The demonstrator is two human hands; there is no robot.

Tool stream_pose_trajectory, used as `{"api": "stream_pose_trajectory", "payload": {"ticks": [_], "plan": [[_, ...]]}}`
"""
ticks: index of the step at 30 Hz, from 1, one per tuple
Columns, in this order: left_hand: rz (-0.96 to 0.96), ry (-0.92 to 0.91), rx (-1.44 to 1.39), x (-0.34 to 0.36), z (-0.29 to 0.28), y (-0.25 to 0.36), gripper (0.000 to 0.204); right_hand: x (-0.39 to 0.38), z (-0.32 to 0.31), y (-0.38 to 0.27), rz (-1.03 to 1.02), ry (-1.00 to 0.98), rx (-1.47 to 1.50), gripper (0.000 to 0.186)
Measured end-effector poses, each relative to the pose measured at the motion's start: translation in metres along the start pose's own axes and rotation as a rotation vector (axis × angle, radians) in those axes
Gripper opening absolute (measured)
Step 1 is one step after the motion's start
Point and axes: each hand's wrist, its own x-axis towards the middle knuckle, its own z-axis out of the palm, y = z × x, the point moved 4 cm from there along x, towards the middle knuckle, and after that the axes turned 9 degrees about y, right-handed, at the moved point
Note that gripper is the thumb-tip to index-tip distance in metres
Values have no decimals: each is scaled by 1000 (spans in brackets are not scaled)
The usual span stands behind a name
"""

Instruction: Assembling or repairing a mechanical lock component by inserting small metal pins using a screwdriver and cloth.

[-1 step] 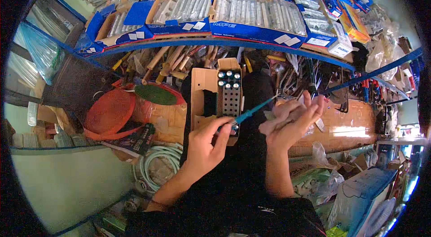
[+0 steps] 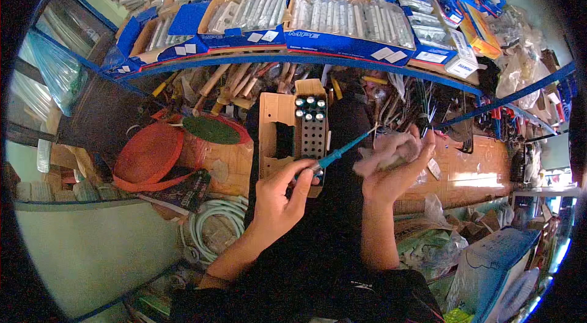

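My left hand grips a slim screwdriver with a teal translucent handle. Its thin shaft points up and to the right, the tip close to the rag. A pale, crumpled rag lies over the palm and fingers of my right hand, whose thumb and fingers curl up around it. Between my legs, beyond the left hand, stands an open cardboard box. In it a holder with rows of holes carries several upright tools with shiny caps at its far end. My left hand hides the box's near end.
Ahead, a blue-edged shelf bears cartons of plastic-wrapped parts. Beneath it lie many wooden-handled tools. A red strap roll and a coiled pale hose are on the left. A blue-and-white box stands at the lower right.
The rag has shifted and bunched differently in my right hand, whose fingers have drawn slightly closer around it. My left hand and the screwdriver have barely moved.
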Motion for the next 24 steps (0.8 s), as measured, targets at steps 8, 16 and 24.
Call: {"api": "stream_pose_trajectory", "payload": {"ticks": [8,16,24], "plan": [[129,60,-16,-25,25,11,21,-32,-8,0,594,-634,541,52],[203,168,-41,-47,34,19,20,-32,-23,-18,343,-733,320,72],[305,306,-60,-57,40,32,21,-23,-29,-14,260,-911,177,55]]}}
